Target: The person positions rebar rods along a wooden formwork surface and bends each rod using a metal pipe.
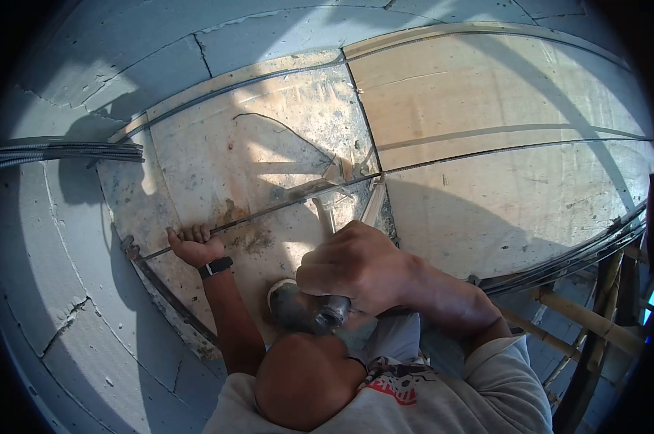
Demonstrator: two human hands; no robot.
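A long, thin, dark steel rod [269, 210] lay slantwise across the boards, passing just above the centre of the view, its near end toward 9 o'clock. The left hand [198, 246], with a black-strapped watch [215, 267] at its wrist, was at 9 o'clock, fingers curled in against the rod; whether they gripped it could not be told. Just below centre toward 5 o'clock, the right hand [356, 269] was closed in a fist around a dark grey metal tool with a round, hollow-looking end [334, 311], which stuck out toward 6 o'clock; the rest of it was hidden. Beneath the rod lay a stained, pale wooden panel [197, 163], with splintered light-brown wood scraps [338, 171] near 12 o'clock and a thin, bent dark wire [283, 126] toward 11 o'clock. A cleaner tan plywood sheet [479, 94] adjoined it toward 2 o'clock. Bundled ribbed steel bars [66, 150] stretched in at 10 o'clock, resting over grey blockwork [74, 224], and a second bundle of dark rods [573, 253] curved along 3 to 4 o'clock, above yellowish-brown bamboo poles [591, 318].
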